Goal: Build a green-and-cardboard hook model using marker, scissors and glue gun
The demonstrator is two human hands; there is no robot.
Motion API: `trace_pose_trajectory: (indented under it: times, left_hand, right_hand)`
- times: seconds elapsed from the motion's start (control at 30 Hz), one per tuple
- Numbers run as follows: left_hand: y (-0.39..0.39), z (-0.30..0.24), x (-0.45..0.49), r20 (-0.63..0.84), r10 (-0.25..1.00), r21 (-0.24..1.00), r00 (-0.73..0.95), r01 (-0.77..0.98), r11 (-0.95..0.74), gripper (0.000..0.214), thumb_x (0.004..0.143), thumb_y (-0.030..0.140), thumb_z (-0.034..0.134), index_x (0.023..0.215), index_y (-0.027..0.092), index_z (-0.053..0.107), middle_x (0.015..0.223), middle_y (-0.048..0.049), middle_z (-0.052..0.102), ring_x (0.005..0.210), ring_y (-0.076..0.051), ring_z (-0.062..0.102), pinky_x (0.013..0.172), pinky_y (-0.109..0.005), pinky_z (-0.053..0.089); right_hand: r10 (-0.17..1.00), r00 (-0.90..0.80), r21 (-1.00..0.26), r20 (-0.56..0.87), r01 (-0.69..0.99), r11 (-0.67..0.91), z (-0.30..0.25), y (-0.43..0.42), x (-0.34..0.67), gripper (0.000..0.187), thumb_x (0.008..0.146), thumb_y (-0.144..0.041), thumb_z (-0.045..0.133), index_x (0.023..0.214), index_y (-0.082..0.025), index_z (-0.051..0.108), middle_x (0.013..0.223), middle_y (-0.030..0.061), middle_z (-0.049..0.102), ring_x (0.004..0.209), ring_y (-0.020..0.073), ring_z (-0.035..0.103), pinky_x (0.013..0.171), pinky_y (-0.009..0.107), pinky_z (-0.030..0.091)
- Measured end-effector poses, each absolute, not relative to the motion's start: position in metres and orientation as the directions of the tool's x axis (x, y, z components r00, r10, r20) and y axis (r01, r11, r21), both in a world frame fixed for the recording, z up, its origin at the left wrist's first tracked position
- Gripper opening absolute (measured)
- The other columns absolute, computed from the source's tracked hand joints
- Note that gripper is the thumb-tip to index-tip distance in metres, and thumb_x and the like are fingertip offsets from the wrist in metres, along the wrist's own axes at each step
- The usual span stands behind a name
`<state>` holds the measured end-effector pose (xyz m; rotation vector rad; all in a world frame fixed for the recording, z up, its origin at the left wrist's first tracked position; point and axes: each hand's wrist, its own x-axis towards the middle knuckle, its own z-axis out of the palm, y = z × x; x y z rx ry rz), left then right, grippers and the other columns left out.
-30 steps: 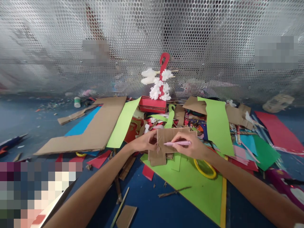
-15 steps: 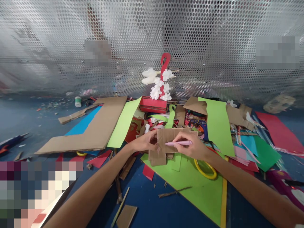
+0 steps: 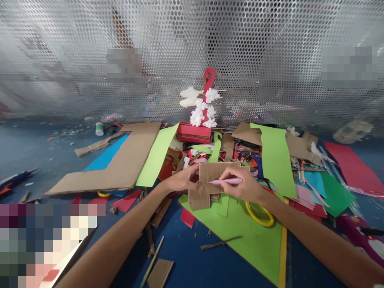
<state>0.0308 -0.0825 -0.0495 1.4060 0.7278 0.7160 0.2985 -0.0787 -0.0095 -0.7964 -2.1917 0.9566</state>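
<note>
My right hand [image 3: 240, 182] grips a pink pen [image 3: 229, 181], its tip on or just over the face of a brown cardboard piece [image 3: 214, 172]. On the left side, my left hand [image 3: 186, 179] pinches the edge of that cardboard between thumb and fingers. A smaller cardboard piece [image 3: 199, 202] sticks out underneath, partly covered. Below lies a large green sheet [image 3: 249, 244] with a yellow border. Beside my right wrist shows a yellow loop, like a scissors handle [image 3: 259, 218], with the rest hidden.
Behind the hands stands a red box [image 3: 193, 133] bearing a red hooked strip [image 3: 209, 82] and white paper flowers. A bent cardboard sheet [image 3: 132, 160] lies left, a light green strip [image 3: 277, 160] right. Sticks, scraps and a small cardboard rectangle [image 3: 161, 273] lie nearer. Perforated metal rises behind.
Almost nothing differs. The pen and my right hand are in nearly the same place on the cardboard, and my left hand keeps its hold.
</note>
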Motion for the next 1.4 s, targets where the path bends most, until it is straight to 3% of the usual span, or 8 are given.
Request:
trace_pose_trajectory:
  times: [0.3,0.57,0.7,0.83,0.9,1.07,1.4]
  left_hand:
    - [-0.082,-0.052,0.030,-0.027,0.814,1.000,0.580,0.014,0.023,0.069,0.068,0.025,0.087,0.129,0.016,0.056,0.112,-0.0071,0.066,0.093,-0.021,0.061,0.078,-0.028,0.049]
    - [-0.082,-0.051,0.030,-0.031,0.812,0.999,0.583,0.032,0.015,0.077,0.067,0.030,0.088,0.135,0.017,0.054,0.110,-0.0065,0.066,0.091,-0.020,0.061,0.076,-0.028,0.049]
    - [-0.083,-0.048,0.030,-0.020,0.814,0.999,0.581,0.042,-0.005,0.076,0.067,0.027,0.087,0.135,0.017,0.055,0.113,-0.0071,0.067,0.095,-0.022,0.062,0.079,-0.028,0.049]
    - [-0.083,-0.048,0.029,-0.056,0.817,0.998,0.574,0.037,0.042,0.071,0.073,0.031,0.085,0.136,0.017,0.055,0.118,-0.0095,0.068,0.105,-0.026,0.065,0.088,-0.034,0.051]
    - [-0.084,-0.048,0.030,-0.064,0.817,0.998,0.573,0.029,0.058,0.068,0.077,0.034,0.084,0.136,0.017,0.056,0.119,-0.0105,0.069,0.108,-0.027,0.066,0.093,-0.037,0.051]
    - [-0.084,-0.049,0.030,-0.044,0.815,0.999,0.578,0.018,0.042,0.070,0.076,0.034,0.086,0.138,0.018,0.056,0.122,-0.0111,0.070,0.111,-0.027,0.066,0.096,-0.038,0.051]
    - [-0.083,-0.051,0.028,-0.045,0.813,0.999,0.580,0.012,0.047,0.065,0.078,0.031,0.085,0.135,0.017,0.056,0.124,-0.0115,0.068,0.110,-0.026,0.066,0.091,-0.035,0.053]
  right_hand:
    - [0.706,-0.644,-0.785,0.294,0.258,0.563,-0.010,-0.076,0.299,0.002,0.082,-0.019,0.066,0.084,-0.020,0.067,0.071,-0.0005,0.066,0.055,0.0104,0.052,0.052,0.023,0.038]
    - [0.707,-0.646,-0.779,0.288,0.271,0.565,-0.011,-0.077,0.300,0.001,0.082,-0.019,0.066,0.082,-0.020,0.066,0.072,-0.0004,0.066,0.057,0.0111,0.051,0.053,0.024,0.038]
    - [0.752,-0.569,-0.815,0.333,0.228,0.533,-0.011,-0.069,0.305,0.006,0.081,-0.020,0.067,0.076,-0.020,0.064,0.066,-0.0008,0.063,0.055,0.0115,0.051,0.051,0.025,0.040]
    - [0.793,-0.507,-0.894,0.337,0.091,0.438,-0.009,-0.058,0.312,0.021,0.095,-0.032,0.060,0.107,-0.021,0.072,0.090,0.0053,0.076,0.062,0.0141,0.064,0.057,0.028,0.053]
    - [0.799,-0.490,-0.876,0.348,0.134,0.464,-0.007,-0.056,0.313,0.025,0.096,-0.035,0.061,0.113,-0.021,0.073,0.097,0.0072,0.078,0.065,0.0149,0.067,0.061,0.029,0.055]
    - [0.797,-0.466,-0.784,0.384,0.291,0.549,-0.004,-0.059,0.311,0.014,0.093,-0.033,0.068,0.094,-0.020,0.072,0.082,0.0055,0.077,0.065,0.0156,0.066,0.056,0.026,0.048]
    - [0.765,-0.491,-0.726,0.417,0.326,0.605,-0.007,-0.055,0.315,0.010,0.086,-0.026,0.066,0.078,-0.021,0.063,0.069,0.0015,0.069,0.059,0.0157,0.060,0.054,0.028,0.042]
